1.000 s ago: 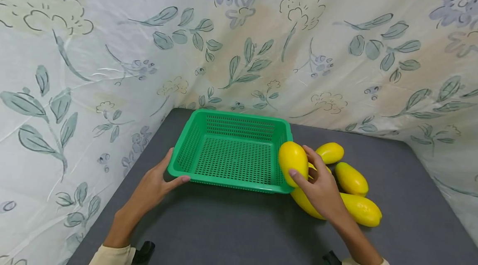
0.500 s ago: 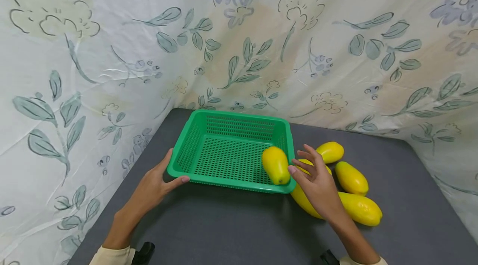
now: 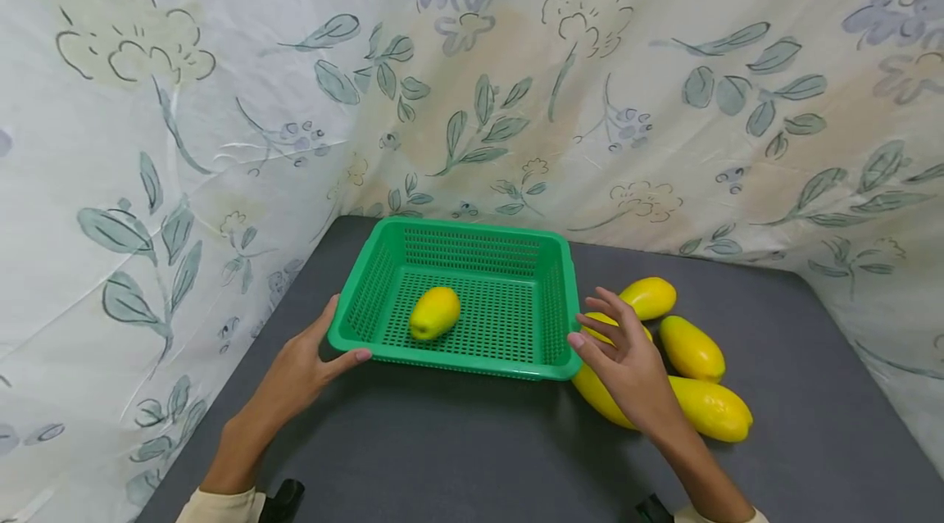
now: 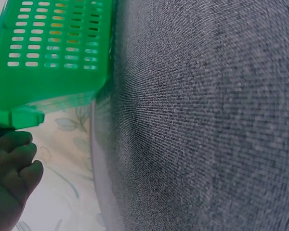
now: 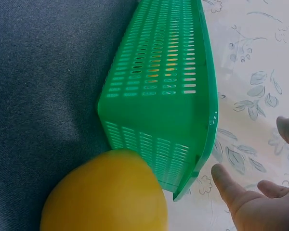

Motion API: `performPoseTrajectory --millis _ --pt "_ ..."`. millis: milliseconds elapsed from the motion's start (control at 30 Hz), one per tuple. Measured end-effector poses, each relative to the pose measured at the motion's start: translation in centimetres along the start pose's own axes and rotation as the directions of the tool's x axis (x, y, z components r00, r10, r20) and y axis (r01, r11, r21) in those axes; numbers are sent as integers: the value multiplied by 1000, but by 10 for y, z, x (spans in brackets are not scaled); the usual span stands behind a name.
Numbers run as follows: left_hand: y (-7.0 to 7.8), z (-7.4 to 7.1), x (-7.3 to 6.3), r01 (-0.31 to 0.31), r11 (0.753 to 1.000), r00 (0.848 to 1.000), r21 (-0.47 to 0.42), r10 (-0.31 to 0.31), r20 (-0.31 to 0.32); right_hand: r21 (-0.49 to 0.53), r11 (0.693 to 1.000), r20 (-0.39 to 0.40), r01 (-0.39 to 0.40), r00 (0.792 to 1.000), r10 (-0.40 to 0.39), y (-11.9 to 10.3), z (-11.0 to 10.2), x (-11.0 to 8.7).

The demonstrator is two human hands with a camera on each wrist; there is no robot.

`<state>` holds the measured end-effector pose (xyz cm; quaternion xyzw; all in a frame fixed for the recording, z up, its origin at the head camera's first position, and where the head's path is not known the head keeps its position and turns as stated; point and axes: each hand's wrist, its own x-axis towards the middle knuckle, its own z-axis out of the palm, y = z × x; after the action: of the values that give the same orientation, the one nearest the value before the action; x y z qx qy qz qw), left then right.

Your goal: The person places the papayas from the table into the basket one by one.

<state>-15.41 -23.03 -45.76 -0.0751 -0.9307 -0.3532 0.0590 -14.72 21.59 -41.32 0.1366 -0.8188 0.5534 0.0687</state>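
Note:
My left hand [image 3: 304, 367] grips the front left corner of a green plastic basket [image 3: 472, 371], thumb on the front rim and fingers at the left side. In the left wrist view that basket corner [image 4: 53, 82] appears close beside the curled fingers. Inside the basket a yellow mango [image 3: 435, 313] lies left of the middle. By the right rim my right hand [image 3: 627, 367] hovers with fingers spread, holding nothing. Under and beyond it several yellow mangoes lie on the table, among them a greenish-tipped mango [image 3: 692, 349] and a long mango [image 3: 711, 410].
A dark grey cloth-covered table [image 3: 457, 457] carries everything. Behind and to the left hangs a white floral curtain [image 3: 472, 97]. Right of the basket, a mango [image 5: 106, 197] looms close in the right wrist view, and another mango [image 3: 649, 297] sits farther back.
The right hand has let go of a mango over the basket's right side. That mango has rolled left across the basket floor. The left hand has stayed at the corner.

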Motion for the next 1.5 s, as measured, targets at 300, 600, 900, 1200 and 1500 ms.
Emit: performPoseTrajectory --millis 300,600,900,1200,1500 --pt "-2 0 -1 4 1000 1000 20 -4 3 0 1000 8 -13 1000 13 4 -1 -4" --pt "-2 -1 -1 -6 1000 1000 20 6 6 -24 1000 -9 -4 1000 4 7 -7 -7" --pt "-2 -3 0 -8 1000 1000 24 7 11 -21 999 -6 -29 1000 29 7 -16 -12" --pt "-2 -3 0 -11 1000 1000 26 10 6 -58 997 -11 -53 999 53 9 -29 -15" --pt "-1 -3 0 -15 1000 1000 25 14 5 -87 993 -27 -75 997 72 13 -40 -21"
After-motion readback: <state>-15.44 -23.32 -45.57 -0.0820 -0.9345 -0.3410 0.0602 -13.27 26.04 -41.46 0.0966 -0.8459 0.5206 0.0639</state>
